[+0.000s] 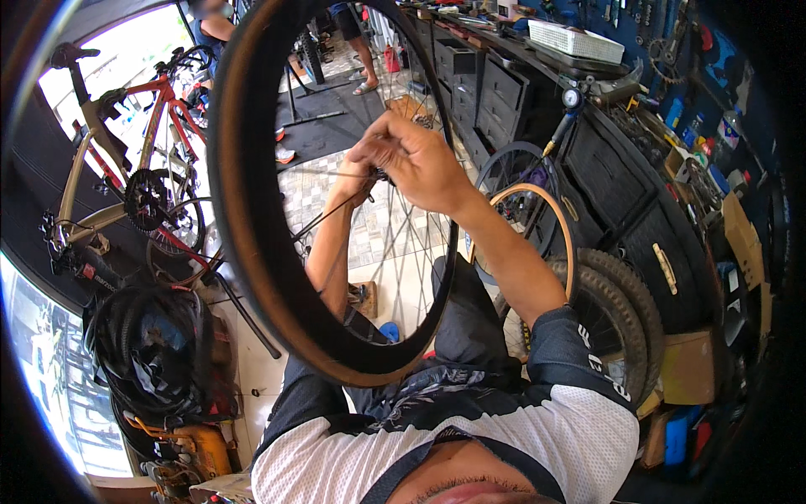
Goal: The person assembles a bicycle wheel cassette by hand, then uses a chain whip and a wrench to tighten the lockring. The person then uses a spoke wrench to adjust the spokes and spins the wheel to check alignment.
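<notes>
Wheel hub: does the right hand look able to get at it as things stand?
Probably yes. The right hand is already at the centre of the wheel, fingers closed around the hub area, which it hides. The left hand reaches in through the spokes from behind; nothing blocks either.

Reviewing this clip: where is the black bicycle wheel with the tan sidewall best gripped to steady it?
Grip the black bicycle wheel with the tan sidewall at its left tyre edge, coming from the left. It stands upright, that arc is bare, and both hands crowd the hub.
</notes>
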Demonstrator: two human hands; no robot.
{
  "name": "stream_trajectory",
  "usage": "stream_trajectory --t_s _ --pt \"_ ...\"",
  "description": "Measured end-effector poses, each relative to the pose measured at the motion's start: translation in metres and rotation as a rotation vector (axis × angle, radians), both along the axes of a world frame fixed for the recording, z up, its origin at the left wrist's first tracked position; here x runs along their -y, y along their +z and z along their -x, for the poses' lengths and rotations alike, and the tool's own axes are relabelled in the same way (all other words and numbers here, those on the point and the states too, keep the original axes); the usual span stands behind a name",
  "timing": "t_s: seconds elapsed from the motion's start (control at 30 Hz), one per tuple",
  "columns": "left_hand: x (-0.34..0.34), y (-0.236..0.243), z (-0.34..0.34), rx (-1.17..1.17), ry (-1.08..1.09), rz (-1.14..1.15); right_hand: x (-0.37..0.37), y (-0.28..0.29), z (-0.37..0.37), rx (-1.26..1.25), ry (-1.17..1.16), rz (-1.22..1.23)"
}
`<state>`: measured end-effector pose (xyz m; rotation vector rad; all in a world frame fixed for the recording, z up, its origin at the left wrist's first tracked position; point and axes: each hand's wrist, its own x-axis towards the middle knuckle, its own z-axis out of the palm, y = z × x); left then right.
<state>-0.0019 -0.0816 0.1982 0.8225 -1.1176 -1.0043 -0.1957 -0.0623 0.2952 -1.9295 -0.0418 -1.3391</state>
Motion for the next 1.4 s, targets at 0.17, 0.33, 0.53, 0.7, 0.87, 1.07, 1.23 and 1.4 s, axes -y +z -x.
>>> stream_trajectory --t_s 0.17,0.33,0.53,0.7,0.87,1.07,1.23,1.4 --pt "0.004 -0.019 -0.029 -0.064 -0.096 -0.014 0.016 -0.002 0.044 0.12 -0.097 -0.101" --pt "0.0 -0.047 -0.047 -0.112 0.021 -0.073 0.058 -0.036 0.101 -0.007 -0.462 0.0" --pt "-0.01 -0.05 -0.043 -0.112 0.061 -0.089 0.047 -0.075 0.105 -0.072 -0.249 -0.32" --pt "-0.012 -0.039 -0.03 -0.111 0.093 -0.044 0.044 -0.073 0.108 -0.253 -0.322 -0.287" --pt "-0.014 -0.042 -0.043 0.05 0.081 0.003 0.036 -0.069 0.105 -0.247 -0.274 -0.314" --pt "-0.026 -0.024 -0.012 -0.025 0.085 -0.044 0.041 -0.088 0.101 -0.05 -0.193 -0.361" --pt "-0.026 -0.029 -0.02 -0.013 0.09 0.022 0.035 -0.102 0.086 0.071 -0.096 -0.377" --pt "-0.028 -0.03 -0.021 -0.041 0.078 -0.013 0.038 -0.113 0.088 -0.05 -0.14 -0.373"
